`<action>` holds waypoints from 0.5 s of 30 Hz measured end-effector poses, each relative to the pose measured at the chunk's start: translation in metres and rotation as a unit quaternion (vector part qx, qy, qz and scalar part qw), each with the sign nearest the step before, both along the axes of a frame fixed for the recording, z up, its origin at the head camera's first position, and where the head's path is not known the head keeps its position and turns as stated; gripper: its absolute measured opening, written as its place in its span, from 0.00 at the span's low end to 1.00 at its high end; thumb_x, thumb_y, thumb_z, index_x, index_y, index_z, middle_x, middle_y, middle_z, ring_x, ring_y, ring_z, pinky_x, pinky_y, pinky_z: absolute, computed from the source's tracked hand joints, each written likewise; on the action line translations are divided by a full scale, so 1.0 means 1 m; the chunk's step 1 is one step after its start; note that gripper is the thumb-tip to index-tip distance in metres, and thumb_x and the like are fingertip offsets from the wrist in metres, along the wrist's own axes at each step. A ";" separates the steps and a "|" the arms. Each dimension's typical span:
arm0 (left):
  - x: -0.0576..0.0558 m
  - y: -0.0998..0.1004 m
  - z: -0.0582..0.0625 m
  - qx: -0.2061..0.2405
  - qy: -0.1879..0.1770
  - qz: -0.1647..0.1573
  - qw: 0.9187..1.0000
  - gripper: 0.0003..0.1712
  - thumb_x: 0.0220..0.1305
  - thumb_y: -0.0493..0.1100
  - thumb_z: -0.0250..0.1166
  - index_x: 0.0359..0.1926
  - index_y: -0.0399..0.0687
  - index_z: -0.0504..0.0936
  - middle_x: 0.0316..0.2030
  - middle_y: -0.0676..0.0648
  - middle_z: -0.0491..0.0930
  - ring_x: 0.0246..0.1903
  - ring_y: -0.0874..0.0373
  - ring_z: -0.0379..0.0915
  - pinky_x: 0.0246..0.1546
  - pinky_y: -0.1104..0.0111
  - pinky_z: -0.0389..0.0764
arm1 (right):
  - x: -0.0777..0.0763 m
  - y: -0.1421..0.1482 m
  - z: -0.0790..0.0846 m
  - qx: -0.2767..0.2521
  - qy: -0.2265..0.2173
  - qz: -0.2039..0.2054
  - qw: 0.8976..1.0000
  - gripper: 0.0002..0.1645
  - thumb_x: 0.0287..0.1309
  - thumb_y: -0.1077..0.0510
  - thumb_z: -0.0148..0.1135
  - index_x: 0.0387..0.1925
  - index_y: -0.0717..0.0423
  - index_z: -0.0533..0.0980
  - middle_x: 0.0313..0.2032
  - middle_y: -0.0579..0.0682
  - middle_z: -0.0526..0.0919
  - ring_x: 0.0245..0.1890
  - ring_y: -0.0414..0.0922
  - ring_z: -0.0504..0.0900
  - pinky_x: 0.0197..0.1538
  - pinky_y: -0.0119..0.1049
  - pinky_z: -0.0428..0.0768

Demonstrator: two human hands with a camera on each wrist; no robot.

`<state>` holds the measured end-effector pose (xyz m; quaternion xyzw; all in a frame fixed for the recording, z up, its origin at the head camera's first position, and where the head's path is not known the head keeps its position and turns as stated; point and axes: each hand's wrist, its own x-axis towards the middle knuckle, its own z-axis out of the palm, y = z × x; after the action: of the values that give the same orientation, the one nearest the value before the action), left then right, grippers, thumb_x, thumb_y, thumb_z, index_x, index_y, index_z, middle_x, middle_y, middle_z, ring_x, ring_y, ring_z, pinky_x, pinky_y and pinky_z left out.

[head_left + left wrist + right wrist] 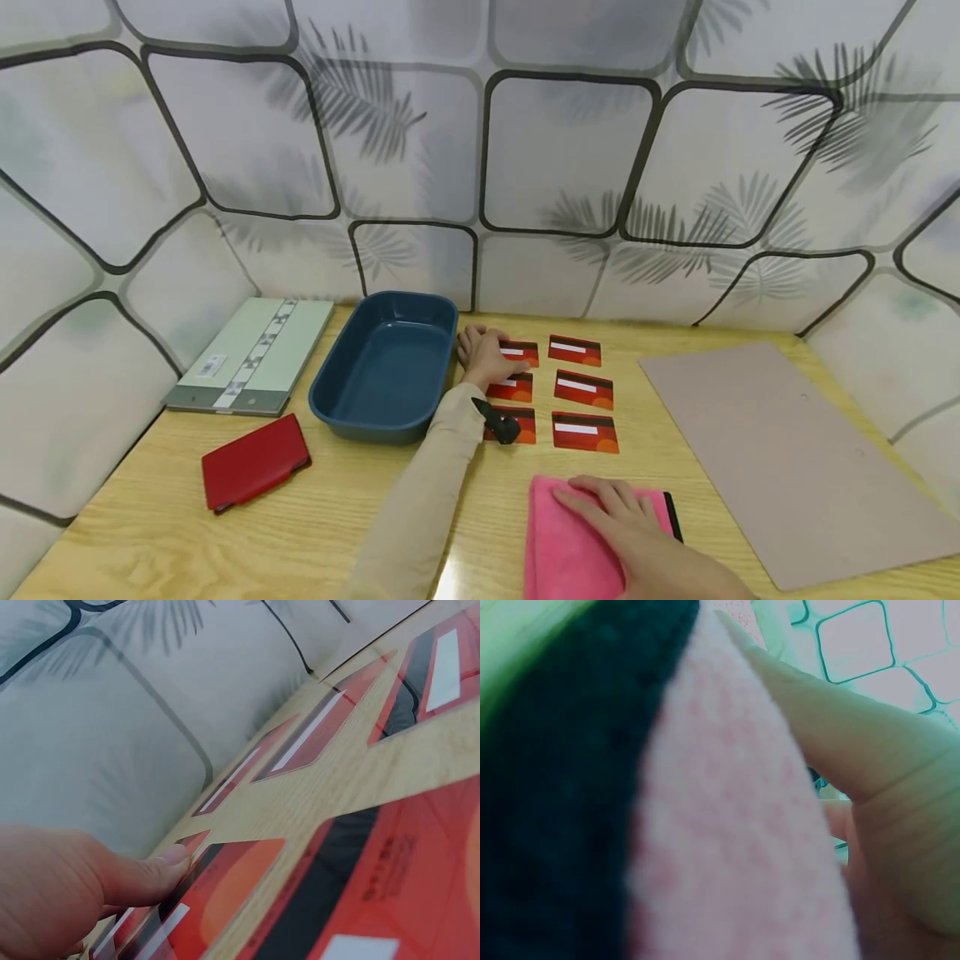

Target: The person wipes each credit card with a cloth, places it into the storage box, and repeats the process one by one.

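Red cards with a dark stripe and a white strip lie in two columns on the wooden table. My left hand is at the far card of the left column, its thumb along the near edge and its fingers bent about the left end. In the left wrist view the thumb touches that card, while the other fingers are mostly hidden. My right hand rests with relaxed fingers on a folded pink cloth with a black edge strip. The right wrist view shows the thumb against the cloth.
Left of the cards stands a blue tray. A red wallet-like case and a pale green notebook or box lie farther left. On the right lies a flat pinkish-grey board. Patterned fabric walls the back and sides.
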<state>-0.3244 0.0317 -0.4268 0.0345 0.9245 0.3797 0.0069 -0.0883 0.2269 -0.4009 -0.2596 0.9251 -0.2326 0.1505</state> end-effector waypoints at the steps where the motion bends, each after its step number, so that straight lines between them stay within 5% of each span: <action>1: 0.000 0.000 0.001 0.003 -0.003 -0.001 1.000 0.34 0.48 0.53 0.77 0.55 0.46 0.78 0.61 0.41 0.57 0.60 0.46 0.46 0.62 0.52 0.55 | 0.000 0.000 0.000 -0.002 0.001 -0.001 1.000 0.61 0.38 0.22 0.66 0.73 0.26 0.49 0.66 0.40 0.56 0.62 0.48 0.57 0.44 0.36 0.79; 9: -0.001 -0.002 -0.001 0.009 -0.012 0.004 1.000 0.31 0.47 0.54 0.78 0.46 0.39 0.78 0.61 0.38 0.56 0.61 0.43 0.45 0.63 0.51 0.53 | 0.001 -0.001 -0.002 -0.003 0.015 -0.007 1.000 0.61 0.37 0.21 0.65 0.73 0.26 0.49 0.64 0.37 0.58 0.61 0.45 0.58 0.46 0.37 0.79; 15: -0.002 -0.002 -0.004 0.015 0.005 0.017 1.000 0.34 0.46 0.54 0.78 0.48 0.39 0.77 0.60 0.36 0.56 0.58 0.42 0.47 0.62 0.51 0.56 | 0.002 -0.002 -0.003 -0.003 0.103 0.009 0.995 0.65 0.37 0.20 0.65 0.74 0.38 0.52 0.60 0.38 0.62 0.58 0.40 0.61 0.48 0.39 0.78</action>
<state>-0.3261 0.0299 -0.4305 0.0209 0.9192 0.3933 -0.0047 -0.0861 0.2253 -0.4039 -0.2910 0.9325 -0.2065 0.0559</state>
